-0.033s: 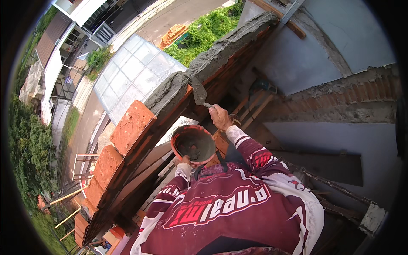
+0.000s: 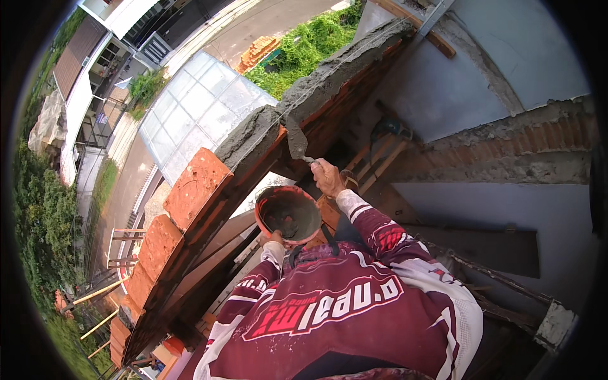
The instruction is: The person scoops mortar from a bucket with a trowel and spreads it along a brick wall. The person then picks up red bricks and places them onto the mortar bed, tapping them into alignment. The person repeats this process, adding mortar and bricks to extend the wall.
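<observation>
My right hand (image 2: 327,178) grips the handle of a trowel (image 2: 297,140). Grey mortar coats its blade, whose tip meets the inner edge of the wall top where two stretches of wet mortar (image 2: 253,134) adjoin. Below and left of it, my left hand (image 2: 272,238) holds a reddish bucket (image 2: 259,215) by its rim, tilted so that the mortar (image 2: 288,221) inside shows. A bare orange brick (image 2: 196,188) lies on the wall just left of the mortar bed. Most of the left fingers are hidden by the bucket.
A taut string line (image 2: 256,136) runs along the wall top. More bricks (image 2: 158,247) continue down to the left. Beyond the wall lie a paneled roof (image 2: 193,111) and green plants (image 2: 307,54), far below. Wooden planks (image 2: 383,158) and a power tool (image 2: 391,131) sit right.
</observation>
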`<state>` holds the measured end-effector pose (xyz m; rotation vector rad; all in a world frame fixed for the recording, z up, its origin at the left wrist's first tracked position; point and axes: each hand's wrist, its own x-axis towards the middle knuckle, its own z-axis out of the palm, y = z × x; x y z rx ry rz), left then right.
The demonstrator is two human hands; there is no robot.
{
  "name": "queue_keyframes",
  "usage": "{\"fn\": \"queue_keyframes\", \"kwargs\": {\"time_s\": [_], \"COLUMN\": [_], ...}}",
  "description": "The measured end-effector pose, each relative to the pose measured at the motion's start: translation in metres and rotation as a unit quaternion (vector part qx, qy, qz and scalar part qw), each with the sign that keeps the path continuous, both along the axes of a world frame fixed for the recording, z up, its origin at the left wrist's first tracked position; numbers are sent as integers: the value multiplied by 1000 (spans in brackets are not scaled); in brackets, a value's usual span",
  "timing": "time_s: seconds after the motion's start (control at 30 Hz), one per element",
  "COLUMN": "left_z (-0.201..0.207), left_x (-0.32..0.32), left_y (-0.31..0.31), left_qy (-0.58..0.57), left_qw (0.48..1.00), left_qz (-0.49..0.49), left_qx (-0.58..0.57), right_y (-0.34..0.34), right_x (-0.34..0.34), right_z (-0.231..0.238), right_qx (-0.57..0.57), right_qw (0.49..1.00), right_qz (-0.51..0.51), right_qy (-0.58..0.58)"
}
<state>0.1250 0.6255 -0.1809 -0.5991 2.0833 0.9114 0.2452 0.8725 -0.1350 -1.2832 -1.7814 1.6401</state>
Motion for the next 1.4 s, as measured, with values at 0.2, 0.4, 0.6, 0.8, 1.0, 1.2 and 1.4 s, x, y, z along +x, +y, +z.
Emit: {"fn": "queue_keyframes", "kwargs": {"time_s": [0.2, 0.4, 0.6, 0.8, 1.0, 1.2, 1.4], "left_z": [-11, -49, -36, -31, -19, -46, -111], "left_x": [16, 12, 3, 5, 11, 18, 25], "left_y": [10, 28, 31, 22, 13, -17, -49], "left_qy": [125, 285, 255, 227, 188, 194, 248], "left_qw": [982, 931, 939, 955, 971, 967, 956], "left_qz": [-128, -209, -204, -169, -109, -155, -153], "left_qx": [-58, 94, 104, 90, 101, 49, 27], "right_y": [-51, -49, -23, 72, 169, 195, 318], "right_x": [62, 100, 103, 69, -37, -65, -30], "right_z": [2, 19, 64, 153, 190, 170, 165], "right_qx": [63, 120, 239, 433, 657, 710, 630], "right_qw": [992, 911, 869, 861, 632, 491, 488], "right_qz": [100, 288, 285, 129, 174, 275, 220], "right_qy": [-44, -269, -327, -234, -372, -423, -563]}}
